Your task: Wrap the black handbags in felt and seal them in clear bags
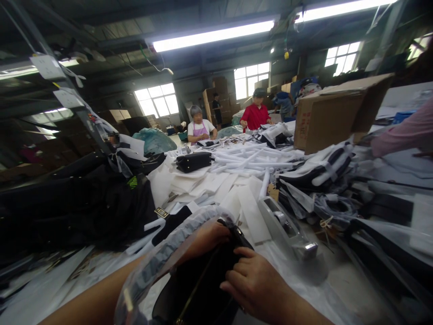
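- Held the black handbag (199, 293) at the near edge of the counter (338, 280), close under the camera.
- Closed the left hand (207, 239) in a tight grip on the handbag's far top edge, seen through the clear plastic bag (158, 264).
- Curled the right hand (254, 280) in a narrow grip over the near top edge, fingers bent against the black material.
- Judged the bagging as partly done: had plastic draped over the left side and the left hand only, with the right side and the middle bare.
- Left the plastic's mouth open and loose, with nothing sealed as far as could be told.
- Kept a tape dispenser (286, 228) just beyond the right hand, untouched.
- Noted a second black handbag (193, 161) farther up the counter among white paper rolls (250, 158), unwrapped.
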`<state>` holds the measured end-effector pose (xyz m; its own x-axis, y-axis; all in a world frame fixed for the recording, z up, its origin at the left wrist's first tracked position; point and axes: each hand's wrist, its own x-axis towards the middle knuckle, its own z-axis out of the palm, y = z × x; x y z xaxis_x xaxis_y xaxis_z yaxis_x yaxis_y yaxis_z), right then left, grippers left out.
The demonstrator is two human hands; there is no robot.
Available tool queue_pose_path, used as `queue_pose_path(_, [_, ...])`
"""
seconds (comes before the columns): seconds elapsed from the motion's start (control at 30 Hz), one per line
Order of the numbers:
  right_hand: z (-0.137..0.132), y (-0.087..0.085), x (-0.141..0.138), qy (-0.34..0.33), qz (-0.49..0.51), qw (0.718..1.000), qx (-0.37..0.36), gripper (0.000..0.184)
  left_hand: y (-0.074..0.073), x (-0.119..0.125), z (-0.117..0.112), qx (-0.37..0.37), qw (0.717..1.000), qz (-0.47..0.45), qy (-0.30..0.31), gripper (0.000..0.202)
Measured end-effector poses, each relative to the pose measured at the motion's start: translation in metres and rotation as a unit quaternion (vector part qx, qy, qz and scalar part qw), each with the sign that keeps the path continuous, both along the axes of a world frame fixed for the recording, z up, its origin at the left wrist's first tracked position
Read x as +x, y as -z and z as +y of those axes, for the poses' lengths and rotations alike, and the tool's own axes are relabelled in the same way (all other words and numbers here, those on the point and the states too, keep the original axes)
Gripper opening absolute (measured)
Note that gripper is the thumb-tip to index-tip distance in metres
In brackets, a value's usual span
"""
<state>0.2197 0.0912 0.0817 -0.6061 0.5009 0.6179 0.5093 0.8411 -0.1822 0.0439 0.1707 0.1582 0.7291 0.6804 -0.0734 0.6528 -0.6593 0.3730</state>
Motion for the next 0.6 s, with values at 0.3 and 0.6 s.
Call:
queue_pose_path(0.3, [0.001,0.000,-0.001,-0.025,0.044,0.996,0.078,0.047,0.030,-0.006,0.005,0.039,0.996,-0.007,-0.079,0.015])
queue_pose_path(0.6, [0.002,-0.001,-0.004,-0.045,0.050,0.993,0.097,0.045,0.034,-0.014,0.002,-0.016,0.988,-0.111,-0.108,0.021])
